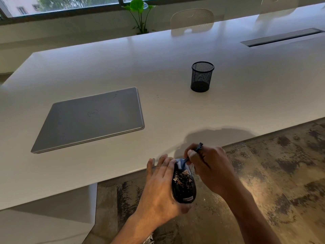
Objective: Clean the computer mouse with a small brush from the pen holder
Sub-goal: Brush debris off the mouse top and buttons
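Observation:
A black computer mouse [183, 185] with pale specks of dirt on its top is held in the air just off the table's near edge, gripped from the left and below by my left hand [158, 192]. My right hand [211, 166] pinches a small dark blue brush [192, 154]. The brush tip touches the front end of the mouse, and its handle end sticks up past my fingers. A black mesh pen holder [202, 76] stands upright on the table beyond the hands, and nothing shows inside it.
A closed grey laptop [91, 118] lies on the white table [246, 95] to the left. A cable slot [281, 36] is set in the table at the far right. White chairs [192, 19] and a green plant [139, 14] stand behind the table. Mottled floor [272, 173] lies below my hands.

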